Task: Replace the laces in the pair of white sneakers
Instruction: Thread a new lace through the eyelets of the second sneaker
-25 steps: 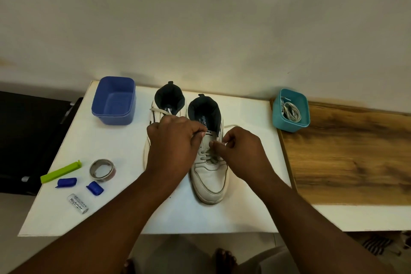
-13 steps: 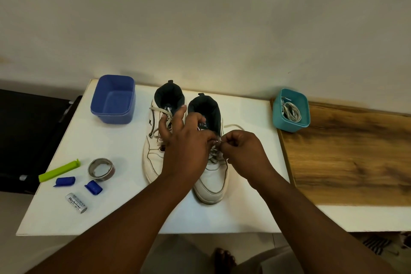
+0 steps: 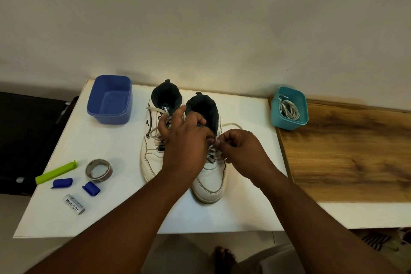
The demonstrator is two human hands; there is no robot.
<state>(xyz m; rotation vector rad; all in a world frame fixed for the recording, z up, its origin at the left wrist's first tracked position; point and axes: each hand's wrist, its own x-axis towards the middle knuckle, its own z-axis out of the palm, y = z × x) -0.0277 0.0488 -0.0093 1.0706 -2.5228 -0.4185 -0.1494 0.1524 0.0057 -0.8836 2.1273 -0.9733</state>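
- Where the white table [image 3: 124,147] meets the wall, two white sneakers stand side by side, toes toward the viewer: the left sneaker [image 3: 151,153] and the right sneaker [image 3: 211,180], touching or nearly so.
- The left hand [image 3: 184,147] lies over the gap between them, fingers curled at the right sneaker's upper eyelets; what it grips is hidden by its own back.
- The right hand [image 3: 240,151] pinches a lace [image 3: 213,151] of the right sneaker between thumb and forefinger, just beside the left hand's fingertips.
- A loose lace end [image 3: 231,126] trails onto the table right of that sneaker; the left sneaker's lace [image 3: 155,110] hangs slack across its tongue.
- Far left: blue tub [image 3: 110,100] (nothing visible inside).
- Far right, at the wooden board's [image 3: 347,153] corner: teal tub [image 3: 289,109] holding coiled white laces [image 3: 289,110].
- Near left: green clip [image 3: 56,172], tape roll [image 3: 98,170], two blue caps [image 3: 61,183] [image 3: 91,188], battery [image 3: 74,204].
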